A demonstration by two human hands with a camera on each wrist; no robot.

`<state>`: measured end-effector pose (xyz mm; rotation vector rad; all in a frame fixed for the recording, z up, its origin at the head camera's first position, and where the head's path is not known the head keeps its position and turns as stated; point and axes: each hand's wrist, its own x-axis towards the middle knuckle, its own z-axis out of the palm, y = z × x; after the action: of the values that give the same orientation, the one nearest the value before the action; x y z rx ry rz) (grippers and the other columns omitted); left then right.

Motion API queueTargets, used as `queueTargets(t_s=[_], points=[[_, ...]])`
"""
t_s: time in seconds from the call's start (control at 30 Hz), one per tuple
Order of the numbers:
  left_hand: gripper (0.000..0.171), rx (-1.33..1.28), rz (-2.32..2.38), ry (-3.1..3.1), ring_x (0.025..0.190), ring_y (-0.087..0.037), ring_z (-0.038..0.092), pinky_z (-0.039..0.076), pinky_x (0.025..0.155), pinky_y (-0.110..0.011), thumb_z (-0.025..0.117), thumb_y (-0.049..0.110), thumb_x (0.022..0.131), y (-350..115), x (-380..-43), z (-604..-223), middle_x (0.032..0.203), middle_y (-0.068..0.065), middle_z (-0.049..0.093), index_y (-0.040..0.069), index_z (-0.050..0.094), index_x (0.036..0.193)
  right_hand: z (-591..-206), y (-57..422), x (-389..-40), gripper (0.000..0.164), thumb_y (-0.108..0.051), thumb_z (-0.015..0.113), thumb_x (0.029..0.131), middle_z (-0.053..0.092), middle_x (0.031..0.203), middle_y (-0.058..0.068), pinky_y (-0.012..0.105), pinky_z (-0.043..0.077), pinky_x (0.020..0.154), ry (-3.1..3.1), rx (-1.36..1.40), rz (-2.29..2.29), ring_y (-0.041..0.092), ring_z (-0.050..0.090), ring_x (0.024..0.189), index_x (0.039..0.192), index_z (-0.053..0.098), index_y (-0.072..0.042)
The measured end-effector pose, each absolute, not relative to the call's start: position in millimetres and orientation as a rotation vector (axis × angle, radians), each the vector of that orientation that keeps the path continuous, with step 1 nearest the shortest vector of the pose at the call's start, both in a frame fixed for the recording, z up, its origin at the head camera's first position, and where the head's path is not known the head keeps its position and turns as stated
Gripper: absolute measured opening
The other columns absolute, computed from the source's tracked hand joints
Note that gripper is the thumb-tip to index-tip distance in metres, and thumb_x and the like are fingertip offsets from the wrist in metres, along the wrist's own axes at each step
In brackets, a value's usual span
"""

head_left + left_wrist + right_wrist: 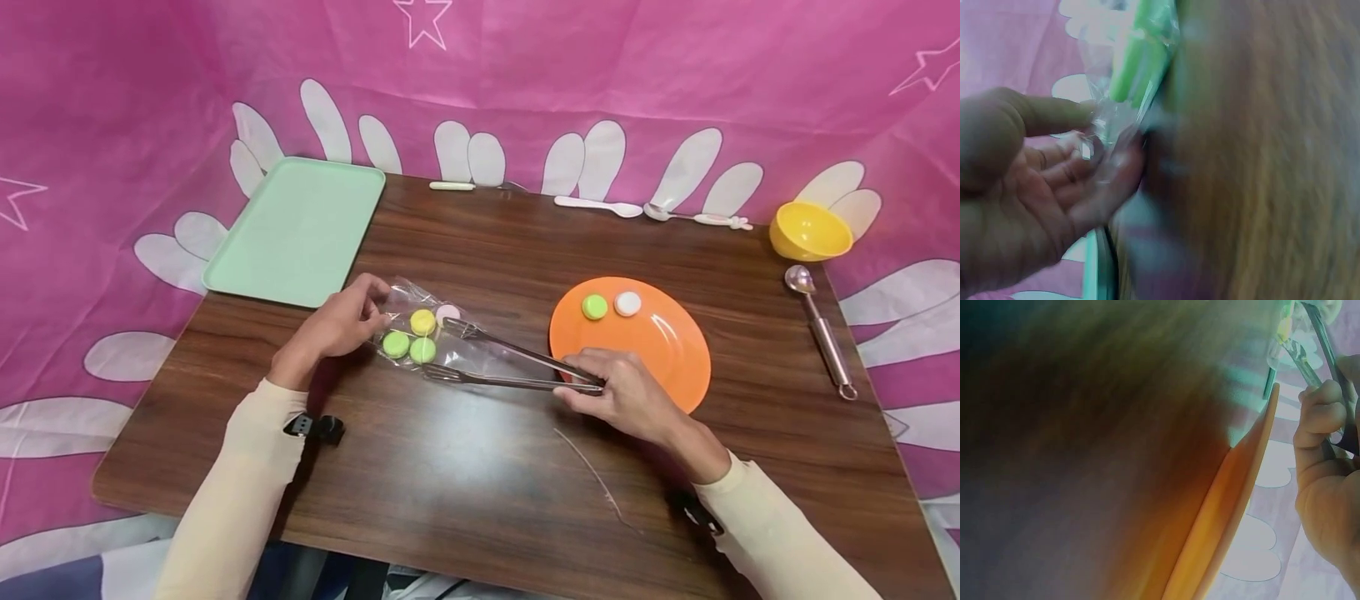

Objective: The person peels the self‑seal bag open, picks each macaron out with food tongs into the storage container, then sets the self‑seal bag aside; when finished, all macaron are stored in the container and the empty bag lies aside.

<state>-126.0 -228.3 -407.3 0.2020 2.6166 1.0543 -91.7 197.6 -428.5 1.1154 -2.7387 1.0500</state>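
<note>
My left hand pinches the end of a clear plastic bag, thumb and fingers closing on the film in the left wrist view. Inside the bag lie a yellow macaron-like round, a pink one and two green ones. Metal tongs are held in my right hand, their arms spread, with one tip by the pink round and the other just below the green ones. An orange plate, partly behind my right hand, bears a green round and a white round.
A mint tray lies at the back left. Along the back edge are a white spoon and other cutlery. At the right stand a yellow bowl and a metal scoop. A thin clear strip lies near the front.
</note>
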Motion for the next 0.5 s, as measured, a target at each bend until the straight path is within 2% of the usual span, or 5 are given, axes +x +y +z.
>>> queueTargets(t_s=[0.1, 0.3, 0.4, 0.5], points=[[0.034, 0.243, 1.283, 2.479, 0.083, -0.022, 0.067, 0.06, 0.074, -0.032, 0.055, 0.0, 0.107, -227.5, -125.9, -405.4, 0.095, -0.016, 0.06, -0.006, 0.047, 0.14, -428.3, 198.4, -91.5, 0.02, -0.021, 0.089, 0.088, 0.063, 0.081, -0.012, 0.014, 0.047, 0.062, -2.746, 1.113, 1.057, 0.001, 0.056, 0.072, 0.103, 0.079, -0.013], [0.03, 0.214, 1.513, 2.384, 0.079, -0.019, 0.067, 0.067, 0.069, -0.037, 0.051, -0.003, 0.108, -226.0, -124.6, -394.4, 0.095, -0.014, 0.053, -0.006, 0.048, 0.138, -428.1, 202.7, -89.2, 0.026, -0.021, 0.091, 0.086, 0.066, 0.083, -0.012, 0.015, 0.05, 0.064, -2.764, 1.072, 1.051, 0.001, 0.058, 0.075, 0.107, 0.08, -0.011], [0.026, 0.215, 1.4, 2.523, 0.079, -0.02, 0.064, 0.064, 0.066, -0.033, 0.053, -0.002, 0.107, -225.7, -122.7, -390.7, 0.094, -0.012, 0.051, -0.003, 0.054, 0.134, -428.0, 204.6, -88.4, 0.026, -0.022, 0.091, 0.086, 0.067, 0.085, -0.012, 0.015, 0.05, 0.064, -2.781, 1.052, 1.055, 0.002, 0.059, 0.076, 0.108, 0.081, -0.012], [0.024, 0.235, 1.214, 2.653, 0.082, -0.022, 0.06, 0.056, 0.069, -0.03, 0.055, 0.001, 0.107, -225.4, -121.6, -390.3, 0.094, -0.011, 0.054, 0.001, 0.058, 0.131, -427.3, 205.8, -87.8, 0.024, -0.021, 0.09, 0.087, 0.068, 0.085, -0.012, 0.016, 0.05, 0.064, -2.79, 1.041, 1.06, 0.002, 0.059, 0.076, 0.107, 0.081, -0.013]])
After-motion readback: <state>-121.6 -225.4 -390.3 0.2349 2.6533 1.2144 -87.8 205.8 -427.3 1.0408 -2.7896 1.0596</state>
